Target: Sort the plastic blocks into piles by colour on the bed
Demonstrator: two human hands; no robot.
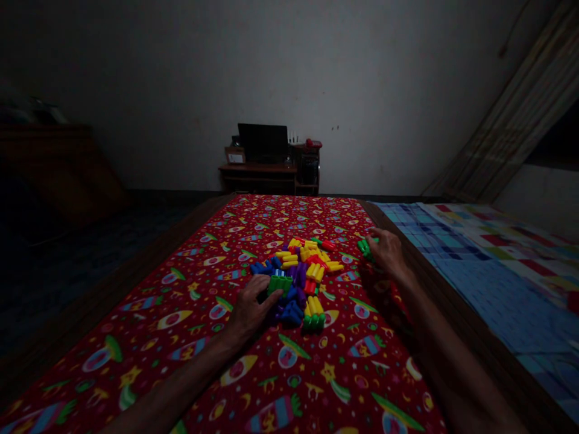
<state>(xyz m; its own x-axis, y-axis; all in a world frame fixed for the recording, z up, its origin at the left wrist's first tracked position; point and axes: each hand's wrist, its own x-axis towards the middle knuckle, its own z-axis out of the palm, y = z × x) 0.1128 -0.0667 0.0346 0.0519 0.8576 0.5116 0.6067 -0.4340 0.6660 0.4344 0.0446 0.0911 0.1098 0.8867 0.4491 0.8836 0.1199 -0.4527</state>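
A pile of plastic toy blocks, shaped like short tubes joined side by side, lies in the middle of the red cloth (194,355). My left hand (251,304) is at the pile's near left side, thumb and fingers closed around a green block (280,285). Blue blocks (292,313) and purple blocks (298,276) lie beside it. To the right of the pile, my right hand (388,250) is closed on another green block (364,248) near the cloth's right edge. Yellow blocks (315,273) and a yellow-and-green piece (313,314) lie between the hands.
Beyond the far end of the cloth, a low desk (257,170) holds a dark monitor (263,143). At right lies a blue checked sheet (470,283), below a hanging curtain (506,120). A wooden cabinet (58,169) stands at left. The room is dim.
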